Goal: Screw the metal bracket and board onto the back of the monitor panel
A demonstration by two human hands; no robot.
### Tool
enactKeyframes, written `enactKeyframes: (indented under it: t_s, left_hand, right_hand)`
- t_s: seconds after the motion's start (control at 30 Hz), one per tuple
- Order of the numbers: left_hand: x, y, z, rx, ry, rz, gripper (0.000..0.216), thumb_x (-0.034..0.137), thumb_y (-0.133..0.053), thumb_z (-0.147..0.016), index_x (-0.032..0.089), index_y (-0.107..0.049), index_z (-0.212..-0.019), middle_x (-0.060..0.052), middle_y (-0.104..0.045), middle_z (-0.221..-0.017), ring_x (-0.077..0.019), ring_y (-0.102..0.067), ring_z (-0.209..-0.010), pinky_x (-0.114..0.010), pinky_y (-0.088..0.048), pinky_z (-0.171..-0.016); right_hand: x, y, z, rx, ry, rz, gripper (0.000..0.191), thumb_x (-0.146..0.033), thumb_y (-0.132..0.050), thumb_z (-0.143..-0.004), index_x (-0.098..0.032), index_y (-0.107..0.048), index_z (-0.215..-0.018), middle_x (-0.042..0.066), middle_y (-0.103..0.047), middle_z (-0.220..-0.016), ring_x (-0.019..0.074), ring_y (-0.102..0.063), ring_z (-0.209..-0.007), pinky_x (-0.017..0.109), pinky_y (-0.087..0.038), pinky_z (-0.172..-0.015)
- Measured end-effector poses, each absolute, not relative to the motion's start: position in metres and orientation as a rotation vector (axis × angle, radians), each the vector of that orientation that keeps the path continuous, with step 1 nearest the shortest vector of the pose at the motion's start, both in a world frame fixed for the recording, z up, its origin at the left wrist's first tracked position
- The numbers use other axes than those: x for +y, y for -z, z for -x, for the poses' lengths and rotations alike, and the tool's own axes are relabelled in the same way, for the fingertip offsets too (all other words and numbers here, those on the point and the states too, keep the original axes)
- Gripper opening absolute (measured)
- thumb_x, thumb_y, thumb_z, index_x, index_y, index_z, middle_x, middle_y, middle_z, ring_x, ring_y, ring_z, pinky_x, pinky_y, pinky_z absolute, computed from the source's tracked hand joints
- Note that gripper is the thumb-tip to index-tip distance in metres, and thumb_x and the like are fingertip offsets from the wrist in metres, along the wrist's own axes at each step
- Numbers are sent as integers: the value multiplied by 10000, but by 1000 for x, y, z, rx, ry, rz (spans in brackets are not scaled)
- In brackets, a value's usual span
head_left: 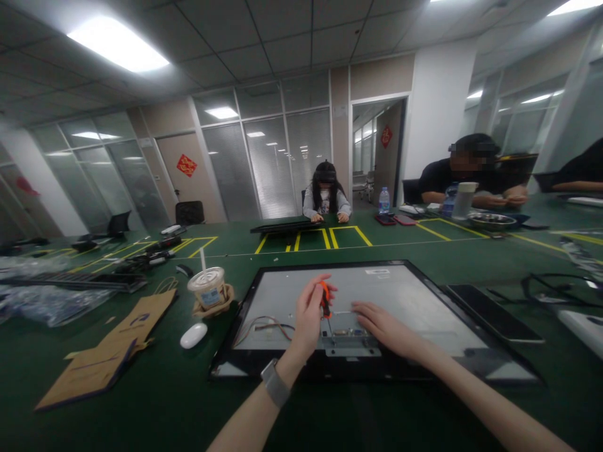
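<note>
A flat display panel [405,295] with a grey back and black frame lies on the green table in front of me. My left hand [308,311], with a watch on its wrist, is closed round an orange and black screwdriver [325,298]. The screwdriver stands nearly upright, its shaft pointing down at a metal bracket [351,351] near the panel's front edge. My right hand [384,326] lies with fingers stretched out over the bracket's right part, beside small connectors [346,333]. Left of them, thin cables [271,323] rest on the panel.
A lidded drink cup [207,285] in a cardboard holder, a white mouse [193,336] and a brown paper bag [113,345] lie left. A black slab [492,311] lies right. Two people sit across the table, near a water bottle [384,201] and a metal bowl [492,221].
</note>
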State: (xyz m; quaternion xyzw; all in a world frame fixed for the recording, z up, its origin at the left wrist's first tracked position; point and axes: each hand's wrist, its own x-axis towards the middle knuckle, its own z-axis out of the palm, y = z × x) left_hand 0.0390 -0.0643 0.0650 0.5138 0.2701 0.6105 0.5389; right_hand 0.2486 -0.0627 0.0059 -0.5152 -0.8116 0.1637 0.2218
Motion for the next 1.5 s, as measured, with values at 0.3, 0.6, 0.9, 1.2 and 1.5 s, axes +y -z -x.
enactKeyframes:
  t_s: [0.3, 0.6, 0.9, 1.2, 1.5]
  left_hand:
    - [-58, -52, -35, 924, -1777, -1484, 228, 371, -690, -800, 177, -699, -918, -33, -640, -864, -135, -623, -708, -245, -511, -652]
    - [-62, -55, -36, 830, -1678, -1524, 285, 385, -556, -905, 167, -682, -1039, -74, -683, -904, -177, -642, -822, -303, -510, -772]
    - [-64, -61, -34, 890, -1837, -1669, 191, 321, -595, -870, 178, -704, -807, -49, -596, -874, -172, -579, -855, -276, -475, -780]
    - [-66, -57, -37, 872, -1706, -1633, 209, 343, -596, -883, 179, -711, -941, -57, -673, -877, -162, -611, -785, -268, -483, -711]
    - [-62, -59, -35, 986, -1868, -1655, 149, 334, -689, -812, 191, -723, -787, -23, -529, -827, -151, -542, -781, -259, -456, -714]
  right_hand:
    - [-58, 2, -251, -2254, -422, 1392, 560, -508, -292, -996, -138, -583, -1300, 137, -536, -1411, 255, -471, -1299, 430, -316, -1129]
    - [-60, -1, -252, -2274, -441, 1392, 590, -517, -274, -998, -119, -564, -1322, 155, -519, -1423, 270, -467, -1304, 453, -309, -1131]
    - [-59, 0, -252, -2261, -440, 1392, 594, -530, -278, -992, -129, -571, -1317, 147, -526, -1420, 272, -465, -1308, 448, -303, -1136]
    - [-61, -2, -251, -2243, -449, 1394, 582, -540, -289, -984, -154, -588, -1300, 136, -530, -1418, 274, -464, -1310, 453, -306, -1133]
    - [-58, 2, -252, -2240, -430, 1393, 557, -522, -302, -989, -157, -587, -1299, 128, -538, -1413, 262, -470, -1302, 447, -318, -1128]
